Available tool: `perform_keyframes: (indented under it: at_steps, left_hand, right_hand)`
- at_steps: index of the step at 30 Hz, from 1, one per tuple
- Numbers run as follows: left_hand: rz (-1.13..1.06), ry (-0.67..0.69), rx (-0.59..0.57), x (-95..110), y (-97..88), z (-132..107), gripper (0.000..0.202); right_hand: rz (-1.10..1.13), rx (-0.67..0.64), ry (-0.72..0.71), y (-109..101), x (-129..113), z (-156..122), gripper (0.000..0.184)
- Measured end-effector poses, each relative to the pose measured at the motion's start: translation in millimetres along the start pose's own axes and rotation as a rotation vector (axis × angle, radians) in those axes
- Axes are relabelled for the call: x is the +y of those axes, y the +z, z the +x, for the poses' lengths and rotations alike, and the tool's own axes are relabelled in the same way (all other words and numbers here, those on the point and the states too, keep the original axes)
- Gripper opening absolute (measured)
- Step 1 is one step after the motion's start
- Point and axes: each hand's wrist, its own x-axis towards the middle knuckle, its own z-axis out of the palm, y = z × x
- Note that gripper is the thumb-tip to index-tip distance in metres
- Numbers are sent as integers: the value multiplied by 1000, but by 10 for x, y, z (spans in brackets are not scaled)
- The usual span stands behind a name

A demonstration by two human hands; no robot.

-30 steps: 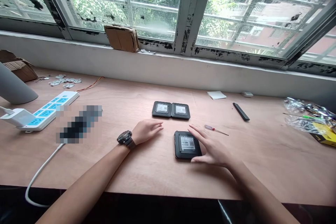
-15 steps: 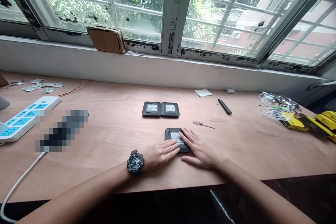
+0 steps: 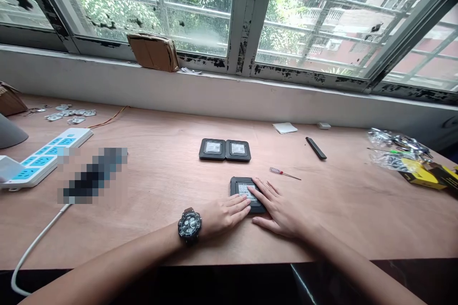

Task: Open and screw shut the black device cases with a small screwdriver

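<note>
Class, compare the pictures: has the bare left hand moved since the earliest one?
Yes: judged against the paired flat black square cases, the left hand moved right and toward the camera.

Matt plastic case (image 3: 234,185) — paper label (image 3: 244,189) — smooth wooden tabletop (image 3: 161,167)

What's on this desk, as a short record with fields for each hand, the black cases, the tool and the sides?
Left hand: fingers over the near case; watch on the wrist
Right hand: fingers over the near case's right side
Near case: black, label up, partly covered by both hands
Far cases: left one and right one, side by side, labels up
Tool: screwdriver, right of the far cases
Left side: power strip
Right side: yellow box
</note>
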Motion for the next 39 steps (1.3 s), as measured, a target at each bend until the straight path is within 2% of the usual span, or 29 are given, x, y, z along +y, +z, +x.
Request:
perform_keyframes:
  at_steps: [9, 12, 15, 18, 20, 22, 23, 25, 28, 31, 33, 36, 39]
  left_hand:
    - [-88, -1, 16, -62, 23, -4, 39]
    - [-150, -50, 43, -206, -11, -71, 44]
    - [-123, -161, 86, -394, -81, -143, 43]
    - [-72, -268, 92, -544, -147, -164, 41]
    - [-71, -302, 77, -590, -166, -153, 58]
    - [-86, -308, 64, -592, -158, -135, 82]
    - [-89, -313, 62, -581, -146, -128, 89]
    - [-78, -334, 55, -549, -109, -119, 89]
    - [-44, -365, 55, -507, -47, -120, 73]
    - [-26, -357, 74, -482, -9, -124, 69]
    - [-18, -338, 79, -462, -7, -124, 67]
    - [-15, -313, 72, -418, -26, -119, 66]
    - [-13, -309, 55, -380, -47, -116, 68]
  right_hand:
    - [5, 26, -6, -41, -9, -1, 87]
    - [-17, 71, 26, -8, -27, -44, 71]
    - [-44, 167, 61, 53, 4, -78, 53]
    - [-65, 321, 82, 68, 165, -34, 42]
    - [-87, 431, 179, 36, 349, 43, 39]
    - [-112, 493, 339, -3, 561, 131, 40]
    - [-124, 493, 374, -17, 664, 170, 40]
    - [-116, 463, 395, -29, 833, 231, 37]
    - [-74, 451, 407, -47, 940, 299, 40]
    - [82, 549, 444, -139, 850, 409, 38]
    - [328, 673, 448, -217, 710, 522, 34]
    - [738, 858, 325, -258, 468, 697, 26]
    - [896, 898, 271, -175, 288, 796, 26]
